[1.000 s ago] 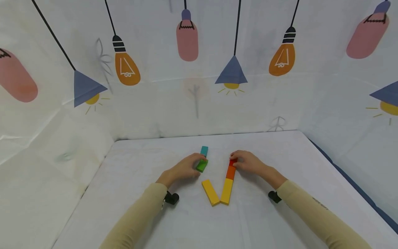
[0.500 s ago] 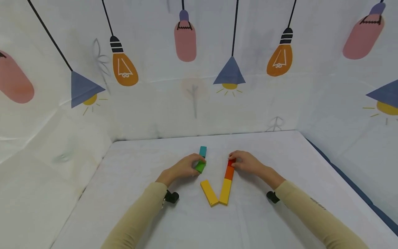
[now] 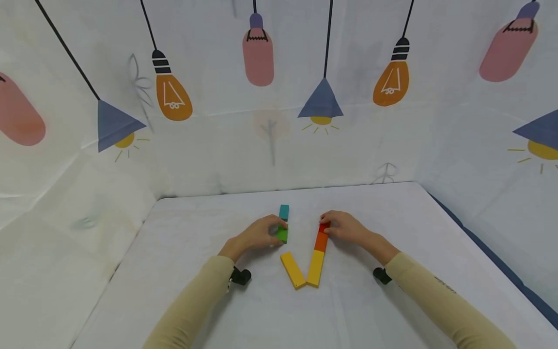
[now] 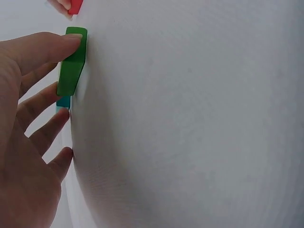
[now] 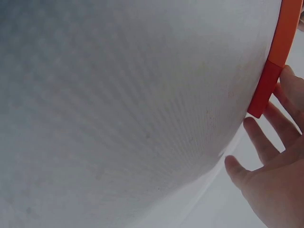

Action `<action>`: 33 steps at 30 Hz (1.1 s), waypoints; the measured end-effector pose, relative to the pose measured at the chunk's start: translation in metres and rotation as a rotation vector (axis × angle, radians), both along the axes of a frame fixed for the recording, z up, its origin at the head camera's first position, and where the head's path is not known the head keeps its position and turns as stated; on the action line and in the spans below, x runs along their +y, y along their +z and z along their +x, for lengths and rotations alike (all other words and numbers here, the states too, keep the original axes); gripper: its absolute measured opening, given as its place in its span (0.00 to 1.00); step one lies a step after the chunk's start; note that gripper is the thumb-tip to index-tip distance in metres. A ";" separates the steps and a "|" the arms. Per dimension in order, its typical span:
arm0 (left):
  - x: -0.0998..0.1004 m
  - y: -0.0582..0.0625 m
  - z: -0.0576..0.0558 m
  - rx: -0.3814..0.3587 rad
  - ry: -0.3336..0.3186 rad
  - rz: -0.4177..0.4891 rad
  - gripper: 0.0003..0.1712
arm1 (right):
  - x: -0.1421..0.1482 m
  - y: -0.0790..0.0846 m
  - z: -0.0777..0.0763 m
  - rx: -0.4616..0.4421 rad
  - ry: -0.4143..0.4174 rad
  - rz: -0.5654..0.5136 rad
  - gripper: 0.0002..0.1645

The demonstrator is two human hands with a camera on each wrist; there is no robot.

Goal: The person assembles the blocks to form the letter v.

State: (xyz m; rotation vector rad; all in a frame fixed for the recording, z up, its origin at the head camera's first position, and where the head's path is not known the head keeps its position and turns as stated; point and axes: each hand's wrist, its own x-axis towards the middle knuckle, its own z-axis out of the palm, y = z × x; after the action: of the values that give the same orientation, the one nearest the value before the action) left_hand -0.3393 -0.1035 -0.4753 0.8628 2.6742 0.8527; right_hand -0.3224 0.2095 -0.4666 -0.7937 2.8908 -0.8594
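Observation:
In the head view my left hand [image 3: 257, 233] pinches a green block [image 3: 283, 235] between thumb and fingers, just in front of a teal block [image 3: 284, 212]. The left wrist view shows the thumb across the near end of the green block [image 4: 72, 66]. My right hand [image 3: 347, 228] holds a red block [image 3: 323, 228] by its sides. That red block [image 5: 264, 90] touches an orange block [image 3: 321, 242], which continues into a longer yellow block [image 3: 316, 269]. A second long yellow block [image 3: 293, 271] lies slanted, its near end meeting the first in a V.
All the blocks lie around the middle of a white-covered table [image 3: 209, 310]. Behind it hangs a white cloth [image 3: 209, 155] printed with lamps and bulbs. A dark camera [image 3: 241, 277] is strapped under the left wrist, another camera [image 3: 382, 276] under the right.
The green block has turned from a slant to nearly straight, more in line with the teal block, in my left fingers. My right hand stays on the red block. The view shifts slightly.

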 end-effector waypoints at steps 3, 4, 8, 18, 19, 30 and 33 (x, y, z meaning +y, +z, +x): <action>-0.002 0.000 0.000 0.007 0.006 -0.001 0.26 | 0.000 0.001 0.000 -0.001 0.006 -0.010 0.16; -0.002 0.000 0.000 0.008 0.010 -0.001 0.26 | 0.000 0.001 0.000 0.001 0.009 -0.011 0.16; -0.004 0.001 0.001 0.001 0.034 0.005 0.27 | 0.000 0.002 0.000 0.000 0.012 -0.003 0.16; -0.010 0.004 0.008 0.022 0.125 0.021 0.26 | -0.001 0.000 -0.002 -0.020 0.003 0.007 0.16; -0.010 0.004 0.009 0.030 0.129 0.029 0.26 | -0.001 0.000 -0.002 -0.019 0.005 0.006 0.16; -0.012 0.007 0.017 0.132 0.182 0.062 0.25 | 0.001 0.001 -0.003 -0.019 0.023 0.000 0.16; -0.010 0.007 0.020 0.162 0.201 0.047 0.25 | 0.001 -0.001 -0.004 -0.014 0.022 0.002 0.16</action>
State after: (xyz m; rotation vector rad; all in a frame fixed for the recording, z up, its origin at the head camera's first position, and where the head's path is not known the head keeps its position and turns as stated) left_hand -0.3190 -0.1139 -0.4686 0.7093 2.9320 0.9287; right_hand -0.3264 0.2109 -0.4675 -0.8145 2.8649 -0.8569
